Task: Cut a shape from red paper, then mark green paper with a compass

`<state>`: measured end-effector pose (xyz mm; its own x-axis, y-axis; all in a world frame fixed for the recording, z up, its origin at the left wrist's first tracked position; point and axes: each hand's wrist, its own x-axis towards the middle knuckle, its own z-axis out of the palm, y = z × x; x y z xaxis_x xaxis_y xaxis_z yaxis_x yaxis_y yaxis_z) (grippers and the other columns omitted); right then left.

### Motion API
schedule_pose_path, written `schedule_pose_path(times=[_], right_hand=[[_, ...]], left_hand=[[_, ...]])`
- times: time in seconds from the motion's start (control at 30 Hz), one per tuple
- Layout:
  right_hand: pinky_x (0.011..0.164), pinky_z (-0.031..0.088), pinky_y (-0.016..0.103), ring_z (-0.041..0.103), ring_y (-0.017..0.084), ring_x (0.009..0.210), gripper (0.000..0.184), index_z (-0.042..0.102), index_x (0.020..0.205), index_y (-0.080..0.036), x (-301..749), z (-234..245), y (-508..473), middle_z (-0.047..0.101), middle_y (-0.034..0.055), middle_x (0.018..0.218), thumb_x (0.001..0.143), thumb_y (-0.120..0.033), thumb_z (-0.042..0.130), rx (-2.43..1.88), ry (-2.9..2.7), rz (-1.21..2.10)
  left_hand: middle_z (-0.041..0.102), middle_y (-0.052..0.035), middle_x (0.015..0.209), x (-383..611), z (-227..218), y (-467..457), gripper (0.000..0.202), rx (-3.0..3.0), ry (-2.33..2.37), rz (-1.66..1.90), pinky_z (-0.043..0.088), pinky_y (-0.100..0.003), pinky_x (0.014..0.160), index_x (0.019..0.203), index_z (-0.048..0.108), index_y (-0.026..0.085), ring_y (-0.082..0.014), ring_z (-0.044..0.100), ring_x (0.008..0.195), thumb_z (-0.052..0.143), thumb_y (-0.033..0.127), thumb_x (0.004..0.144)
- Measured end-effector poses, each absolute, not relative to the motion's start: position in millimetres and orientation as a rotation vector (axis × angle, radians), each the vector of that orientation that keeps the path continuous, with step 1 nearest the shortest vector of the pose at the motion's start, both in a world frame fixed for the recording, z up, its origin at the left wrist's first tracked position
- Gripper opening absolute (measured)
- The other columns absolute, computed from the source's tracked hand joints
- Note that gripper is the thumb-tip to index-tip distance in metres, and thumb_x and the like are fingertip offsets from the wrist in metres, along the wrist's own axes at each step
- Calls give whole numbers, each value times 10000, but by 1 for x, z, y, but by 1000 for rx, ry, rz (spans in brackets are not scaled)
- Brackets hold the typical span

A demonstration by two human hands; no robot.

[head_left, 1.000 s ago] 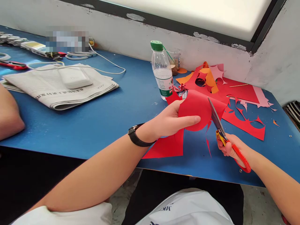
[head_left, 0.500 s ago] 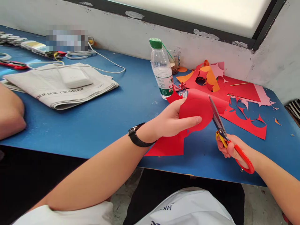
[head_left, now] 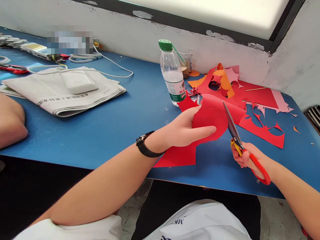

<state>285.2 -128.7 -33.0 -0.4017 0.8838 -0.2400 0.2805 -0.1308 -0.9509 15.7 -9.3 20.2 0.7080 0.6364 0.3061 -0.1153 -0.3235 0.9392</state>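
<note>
My left hand [head_left: 186, 128] is closed on a sheet of red paper [head_left: 211, 118], thumb on top and the other fingers hidden beneath. A curved edge has been cut along the paper's right side, and a faint round line shows on it. My right hand [head_left: 247, 156] grips scissors [head_left: 233, 128] with red and yellow handles. Their blades point up and away, at the paper's right edge. Under my left hand, another part of red paper [head_left: 180, 156] lies at the table's front edge; whether it joins the held sheet is hidden.
A green-capped water bottle [head_left: 172, 76] stands behind my left hand. Red, orange and pink paper scraps [head_left: 262, 96] cover the back right. At left, a white box [head_left: 78, 81] rests on folded newspaper [head_left: 57, 101], near a white cable [head_left: 110, 71]. Another person's arm [head_left: 11, 118] is at far left.
The red paper and my left hand have shifted very slightly to the right. My right hand and the scissors look almost the same.
</note>
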Motion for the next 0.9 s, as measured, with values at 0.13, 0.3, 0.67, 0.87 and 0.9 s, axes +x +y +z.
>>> schedule_pose_path(times=[0.13,0.3,0.67,0.87,0.9], right_hand=[[616,315,332,275,134,657,811,471,889,-252,285,-31,-128,362,-52,799,849,-1062,455,-1299,-1642,1549],[619,299,357,295,144,657,795,474,875,-254,284,-25,-128,368,-51,785,837,-1047,515,-1271,-1617,1568],[590,248,322,260,137,648,859,460,849,-255,286,-37,-127,334,-69,762,759,-1109,493,-1321,-1588,1547],[574,235,320,236,138,660,851,460,839,-254,288,-38,-126,337,-64,785,746,-1095,550,-1315,-1575,1565],[573,225,321,231,137,661,843,461,840,-253,288,-37,-126,336,-64,785,755,-1086,557,-1310,-1577,1569]], left_hand=[[663,5,744,16,20,-9,257,1756,390,821,552,-251,679,839,673,168,-138,576,687,809,350,959],[710,-16,771,19,18,-8,233,1733,363,803,565,-250,670,892,700,158,-148,613,699,804,350,975],[627,26,732,17,20,-10,167,1709,357,810,517,-218,648,836,665,161,-119,556,689,787,222,932],[621,16,741,18,21,-9,187,1682,361,768,526,-221,644,827,658,156,-125,555,702,799,243,914],[633,12,751,17,21,-9,180,1676,360,757,536,-226,656,836,663,154,-130,566,715,795,247,915]])
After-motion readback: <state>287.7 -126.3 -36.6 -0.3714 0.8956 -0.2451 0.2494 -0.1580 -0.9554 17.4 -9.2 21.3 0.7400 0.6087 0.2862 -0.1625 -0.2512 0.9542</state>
